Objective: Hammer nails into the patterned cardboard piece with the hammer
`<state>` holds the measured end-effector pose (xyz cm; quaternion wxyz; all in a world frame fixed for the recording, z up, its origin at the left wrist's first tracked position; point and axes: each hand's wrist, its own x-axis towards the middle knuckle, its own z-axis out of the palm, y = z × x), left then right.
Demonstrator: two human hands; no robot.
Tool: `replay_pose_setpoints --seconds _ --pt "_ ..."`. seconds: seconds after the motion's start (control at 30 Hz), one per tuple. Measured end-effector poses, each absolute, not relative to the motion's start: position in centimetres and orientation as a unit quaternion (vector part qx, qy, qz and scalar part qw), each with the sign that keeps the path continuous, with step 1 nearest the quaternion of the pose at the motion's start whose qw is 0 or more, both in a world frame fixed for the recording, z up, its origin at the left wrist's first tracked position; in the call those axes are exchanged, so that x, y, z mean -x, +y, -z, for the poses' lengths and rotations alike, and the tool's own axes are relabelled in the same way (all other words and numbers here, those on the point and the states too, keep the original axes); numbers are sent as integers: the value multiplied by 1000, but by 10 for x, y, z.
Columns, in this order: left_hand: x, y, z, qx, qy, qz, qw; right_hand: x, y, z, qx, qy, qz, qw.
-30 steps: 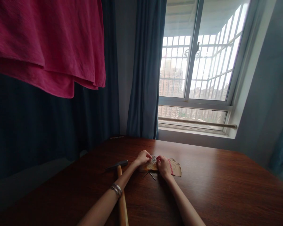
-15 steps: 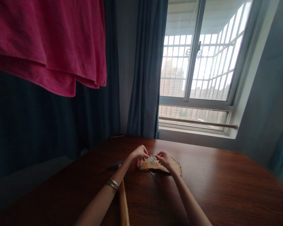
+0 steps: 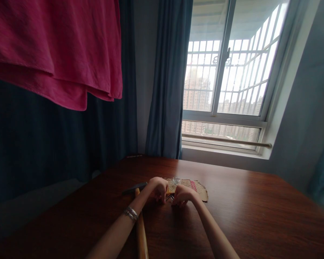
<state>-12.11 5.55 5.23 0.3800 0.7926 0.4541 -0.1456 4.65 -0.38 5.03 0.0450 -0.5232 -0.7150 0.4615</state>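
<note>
My left hand (image 3: 160, 187) is lowered to the table, fingers curled down and pinched at the end of a thin dark nail (image 3: 168, 198). Beside it my right hand (image 3: 183, 194) also bends downward, its fingertips closed at a second nail, which they mostly cover. Just behind both hands lies a flat piece of cardboard (image 3: 203, 194) with many small dots or holes, a pink band and notched edges. Several slim metal nails (image 3: 176, 180) stand upright near its far middle. The hands hide its near left part.
A hammer lies left of the hands, its dark head (image 3: 133, 188) under the left forearm and its wooden handle (image 3: 142, 235) pointing toward me. The brown wooden table (image 3: 245, 212) reaches to a curtain (image 3: 166, 90) and window (image 3: 224, 116). A pink cloth (image 3: 70, 54) hangs upper left.
Both hands have moved down and nearer, from above the cardboard to the loose nails on the table. More of the cardboard's dotted surface and pink band now shows.
</note>
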Motion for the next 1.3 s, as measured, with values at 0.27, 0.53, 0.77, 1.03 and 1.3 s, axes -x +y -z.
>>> replay_pose_setpoints --seconds 0.27,0.53,0.77,1.03,1.3 --pt "121 54 -70 -748 496 219 382 -49 -2 -48 537 -713 -444 74" --pt "126 65 -62 -773 506 -145 354 -70 20 -48 624 -678 -259 290" --pt "112 70 -32 -770 511 -210 318 -71 30 -19 619 -663 -119 404" --pt "105 64 -34 -785 508 -235 266 -60 30 4 572 -707 -105 402" --pt "99 51 -41 -770 532 -256 243 -54 27 5 588 -691 -66 416"
